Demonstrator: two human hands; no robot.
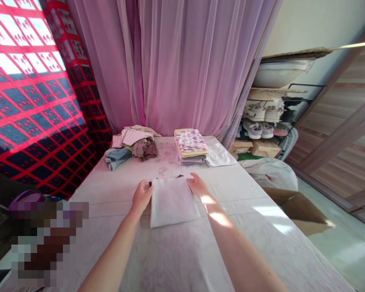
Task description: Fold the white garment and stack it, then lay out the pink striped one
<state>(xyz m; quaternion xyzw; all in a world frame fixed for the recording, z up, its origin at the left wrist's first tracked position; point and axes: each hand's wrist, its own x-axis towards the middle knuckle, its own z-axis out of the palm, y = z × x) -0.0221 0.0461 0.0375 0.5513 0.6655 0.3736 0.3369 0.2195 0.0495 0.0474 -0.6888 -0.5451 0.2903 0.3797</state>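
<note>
A white folded garment (174, 202) lies flat on the pale bedsheet in front of me, with small dark bits showing along its far edge. At its far left corner, my left hand (142, 196) has its fingers curled on the cloth. My right hand (197, 185) holds the far right corner, thumb and fingers closed at the edge. Beyond the hands stands a neat stack of folded clothes (191, 142), topped by a piece with a purple and pink heart-like print. Another white folded cloth (220, 155) lies just right of that stack.
A loose pile of clothes (135, 142) sits at the back left of the bed (109, 182). Purple curtains (176, 69) hang behind. To the right are a shoe rack (263, 117), a plastic bag (269, 172) and an open cardboard box (301, 209). A blurred patch covers the lower left.
</note>
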